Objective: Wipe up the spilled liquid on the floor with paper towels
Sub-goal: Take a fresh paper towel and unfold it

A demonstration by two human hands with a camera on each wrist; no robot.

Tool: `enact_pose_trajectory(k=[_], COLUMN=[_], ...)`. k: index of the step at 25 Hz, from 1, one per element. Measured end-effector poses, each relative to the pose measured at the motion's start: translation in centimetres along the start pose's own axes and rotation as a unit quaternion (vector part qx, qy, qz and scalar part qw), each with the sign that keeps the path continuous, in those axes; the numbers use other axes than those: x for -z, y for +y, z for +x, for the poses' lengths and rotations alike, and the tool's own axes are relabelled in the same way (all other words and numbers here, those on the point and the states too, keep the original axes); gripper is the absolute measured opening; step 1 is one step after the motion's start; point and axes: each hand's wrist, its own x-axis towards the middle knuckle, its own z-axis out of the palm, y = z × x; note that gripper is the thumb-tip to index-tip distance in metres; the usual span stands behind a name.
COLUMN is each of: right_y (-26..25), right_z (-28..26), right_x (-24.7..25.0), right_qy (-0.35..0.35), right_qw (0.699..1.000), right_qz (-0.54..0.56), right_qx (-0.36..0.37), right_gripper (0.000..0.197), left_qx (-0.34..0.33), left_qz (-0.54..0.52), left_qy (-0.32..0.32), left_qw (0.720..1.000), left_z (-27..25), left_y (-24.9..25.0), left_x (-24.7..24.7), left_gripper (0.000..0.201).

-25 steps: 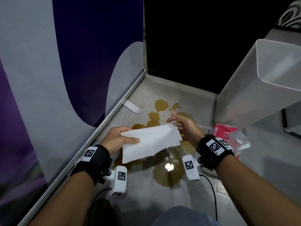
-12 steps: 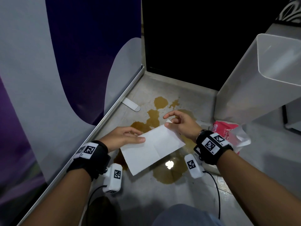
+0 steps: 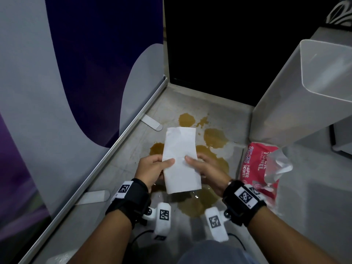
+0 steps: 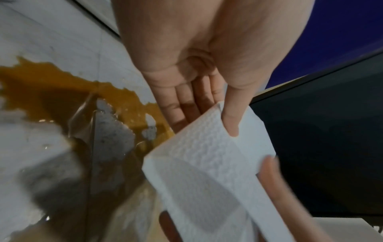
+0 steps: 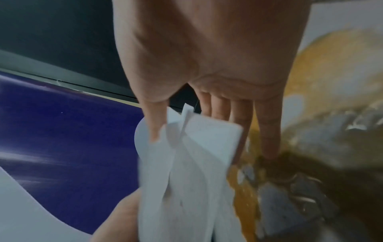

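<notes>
A folded white paper towel (image 3: 180, 159) hangs above the floor, long side pointing away from me. My left hand (image 3: 155, 167) pinches its left edge, thumb on top and fingers beneath. My right hand (image 3: 203, 168) pinches the right edge the same way. The left wrist view shows the thumb pressing the embossed towel (image 4: 209, 157); in the right wrist view the towel (image 5: 196, 155) sits between thumb and fingers. Brown spilled liquid (image 3: 215, 139) lies in several patches on the grey floor (image 3: 234, 119) under and beyond the towel, with a pool (image 3: 198, 202) near my wrists.
A red paper towel pack (image 3: 259, 168), torn open, lies on the floor at the right. A tall white bin (image 3: 297, 96) stands behind it. A purple and grey banner (image 3: 66, 82) with a metal base rail lines the left. A dark panel closes the back.
The towel has been folded narrower and turned lengthwise away from me. Both hands have come together at its middle, one on each edge.
</notes>
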Motion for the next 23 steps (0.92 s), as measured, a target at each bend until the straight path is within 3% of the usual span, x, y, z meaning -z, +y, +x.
enact_pose_trajectory(k=[3,5,12,14,17,19,20,23], right_y=[1.6,1.9,2.0,2.2,2.2,2.2,2.5,4.1], right_z=[0.8,1.2,1.1,0.7,0.5,0.5,0.4,-0.8], right_x=[-0.8,-0.8,0.4,0.8,1.1,1.3,1.4,2.1], right_qy=[0.026,0.056,0.085,0.041,-0.016,0.006,0.005,-0.067], right_qw=[0.999,0.998,0.992,0.995,0.994,0.997,0.997,0.951], right_qz=[0.036,0.042,0.096,0.059,-0.031,-0.003,0.064,0.288], right_qx=[0.005,0.001,0.02,0.063,0.104,0.083,0.048,-0.095], right_gripper=[0.025,0.017,0.024,0.036,0.025,0.018,0.021,0.064], left_qx=[-0.002,0.002,0.056,0.106,0.148,0.132,0.125,0.102], left_qz=[0.0,-0.016,-0.134,-0.134,-0.07,-0.027,-0.026,-0.053], left_qy=[0.006,-0.004,-0.085,-0.124,-0.175,-0.178,-0.161,-0.111], left_qw=[1.0,1.0,0.986,0.977,0.971,0.975,0.979,0.987], left_z=[-0.4,-0.5,-0.6,-0.6,-0.8,-0.7,-0.6,-0.4], left_y=[-0.3,-0.3,-0.1,-0.2,-0.4,-0.8,-1.1,-2.1], left_x=[-0.3,-0.2,0.4,0.4,0.1,-0.2,-0.4,-0.6], left_gripper=[0.018,0.013,0.032,0.036,0.034,0.035,0.039,0.044])
